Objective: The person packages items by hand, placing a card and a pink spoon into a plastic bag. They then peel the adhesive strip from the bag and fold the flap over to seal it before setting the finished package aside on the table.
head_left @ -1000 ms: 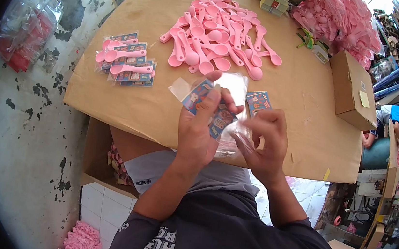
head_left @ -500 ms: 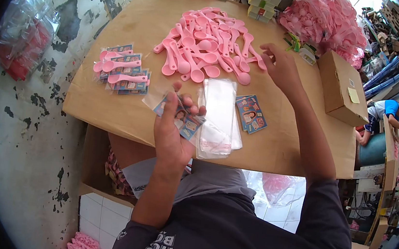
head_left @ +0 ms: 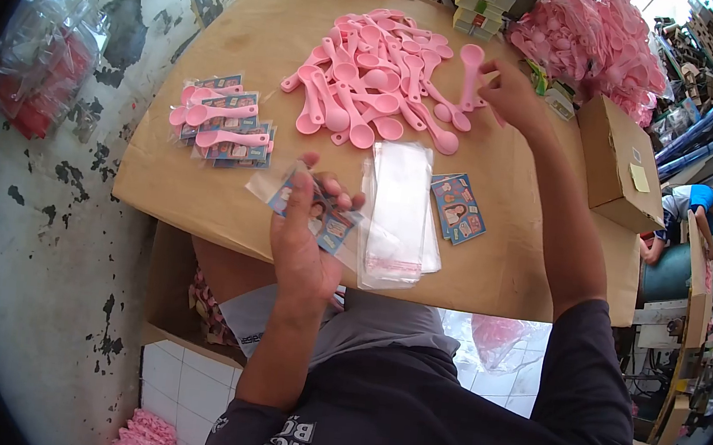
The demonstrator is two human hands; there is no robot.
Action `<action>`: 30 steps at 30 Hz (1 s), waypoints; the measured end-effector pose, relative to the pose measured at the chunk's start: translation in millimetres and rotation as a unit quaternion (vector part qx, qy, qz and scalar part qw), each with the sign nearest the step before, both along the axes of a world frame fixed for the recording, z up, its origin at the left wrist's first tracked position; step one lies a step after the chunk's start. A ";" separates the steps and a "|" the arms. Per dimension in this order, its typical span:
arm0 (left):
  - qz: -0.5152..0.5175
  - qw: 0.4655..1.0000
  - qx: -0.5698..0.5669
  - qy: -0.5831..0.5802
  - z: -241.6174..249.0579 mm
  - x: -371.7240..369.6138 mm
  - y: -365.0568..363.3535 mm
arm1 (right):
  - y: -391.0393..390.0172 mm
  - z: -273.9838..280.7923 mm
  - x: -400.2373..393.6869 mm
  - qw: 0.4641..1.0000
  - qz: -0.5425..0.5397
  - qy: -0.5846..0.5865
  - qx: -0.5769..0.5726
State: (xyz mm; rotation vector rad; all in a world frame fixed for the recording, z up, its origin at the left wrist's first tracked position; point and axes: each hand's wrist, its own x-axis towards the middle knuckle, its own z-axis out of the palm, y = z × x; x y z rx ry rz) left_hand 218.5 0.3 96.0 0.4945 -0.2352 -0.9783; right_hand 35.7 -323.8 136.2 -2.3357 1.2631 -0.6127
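Observation:
My left hand point(head_left: 307, 239) is closed on a clear plastic bag point(head_left: 266, 187) with a blue printed card point(head_left: 332, 227) inside it. My right hand point(head_left: 513, 96) is at the right edge of a heap of pink double-ended measuring spoons point(head_left: 372, 76). Its fingers close at one pink measuring spoon point(head_left: 470, 65), which stands out from the heap; the exact grip is partly hidden. Between my hands lies a stack of clear bags point(head_left: 399, 210). Right of it are blue printed cards point(head_left: 460, 209). Packed bags, each with a card and a spoon point(head_left: 227, 113), lie at the left.
A cardboard box point(head_left: 619, 167) stands at the table's right edge. Behind the heap are stacked pale boxes point(head_left: 483, 6) and large bags of pink spoons point(head_left: 592, 43). A peeling wall point(head_left: 70, 218) runs along the left. Another person point(head_left: 688, 210) sits at the far right.
My right hand has closed in on the heap's right side, and one spoon there has shifted away from the others. My left hand keeps hold of the bag with the card.

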 end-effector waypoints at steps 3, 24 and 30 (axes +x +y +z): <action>0.067 0.997 -0.019 -0.025 -4.3 16.4 -4.5 | 25.6 16.7 -24.6 0.999 -0.005 -0.053 0.007; 0.143 0.985 -0.090 -0.027 2.3 8.7 -19.8 | 249.8 -5.5 -27.9 0.853 0.012 -0.394 0.343; 0.094 0.992 -0.072 -0.040 10.2 -17.3 -20.0 | 265.7 -21.4 -5.2 0.838 0.040 -0.426 0.338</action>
